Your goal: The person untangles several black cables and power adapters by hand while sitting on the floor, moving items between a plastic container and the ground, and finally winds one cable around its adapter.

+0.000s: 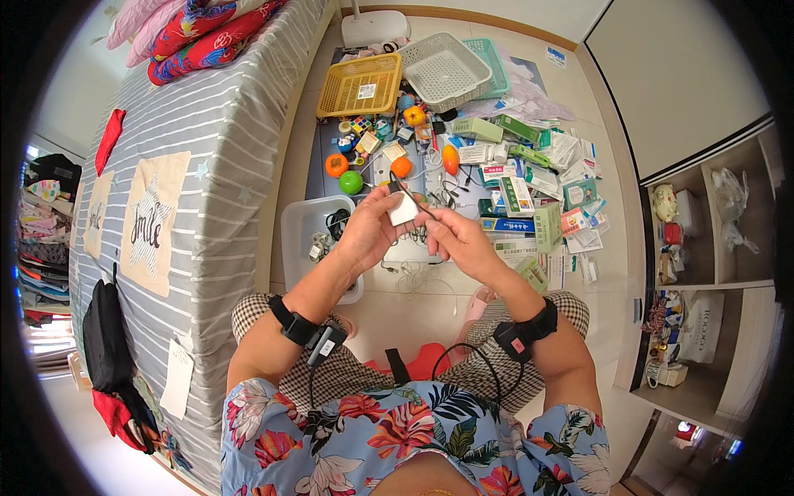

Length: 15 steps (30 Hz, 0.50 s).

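Observation:
My left hand [375, 220] holds a small white square block [403, 209], with a black cable [417, 197] rising over it. The cable's lower part is pinched between the thumb and fingers of my right hand [453, 239]. Below and behind both hands lie loose white and dark cables [412, 280] on the floor. Left of my left hand stands a clear plastic bin [298, 248] with coiled cables [319, 247] and a black cable bundle [339, 222] inside. Toy fruits lie just beyond my hands, among them a green apple [351, 182] and an orange one [401, 167].
A yellow basket [324, 102], a grey basket [459, 93] and a teal basket [501, 74] lie farther off. Many medicine boxes [517, 197] spread to the right. The bed [248, 124] borders the left side; open shelves [707, 286] stand at the right. A pink slipper [476, 308] is near my knees.

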{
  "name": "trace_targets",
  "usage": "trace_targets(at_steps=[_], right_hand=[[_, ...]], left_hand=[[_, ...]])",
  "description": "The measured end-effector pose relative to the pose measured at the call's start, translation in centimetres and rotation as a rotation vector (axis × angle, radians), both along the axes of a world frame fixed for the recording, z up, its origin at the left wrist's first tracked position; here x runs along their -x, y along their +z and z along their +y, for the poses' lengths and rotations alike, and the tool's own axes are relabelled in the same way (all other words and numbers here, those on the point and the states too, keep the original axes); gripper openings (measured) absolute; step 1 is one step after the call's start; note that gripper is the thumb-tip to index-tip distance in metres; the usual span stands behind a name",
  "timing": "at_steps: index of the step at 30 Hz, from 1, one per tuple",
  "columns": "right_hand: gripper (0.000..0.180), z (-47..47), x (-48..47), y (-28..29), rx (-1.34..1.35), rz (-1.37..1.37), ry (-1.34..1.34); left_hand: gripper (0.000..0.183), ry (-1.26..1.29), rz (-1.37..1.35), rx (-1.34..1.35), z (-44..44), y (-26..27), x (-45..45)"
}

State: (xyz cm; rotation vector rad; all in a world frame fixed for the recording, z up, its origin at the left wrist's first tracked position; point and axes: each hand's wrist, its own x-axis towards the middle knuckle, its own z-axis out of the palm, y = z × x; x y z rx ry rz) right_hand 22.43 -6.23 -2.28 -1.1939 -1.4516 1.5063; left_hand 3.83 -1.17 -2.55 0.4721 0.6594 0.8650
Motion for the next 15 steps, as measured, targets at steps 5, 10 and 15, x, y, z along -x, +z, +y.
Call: trace_targets(at_steps=[5, 10, 15], right_hand=[[0.024, -0.3, 0.7, -0.2, -0.016, -0.123, 0.04], [0.024, -0.5, 1.1, -0.4, -0.062, -0.169, 0.046], [0.024, -0.3, 1.1, -0.6, -0.055, -0.175, 0.094]], left_hand=[[0.023, 0.055, -0.153, 0.063, 0.0, 0.1, 0.1], [0.027, 0.041, 0.113, -0.019, -1.0, 1.1, -0.6], [0.025, 0.109, -0.034, 0.047, -0.6, 0.7, -0.2]])
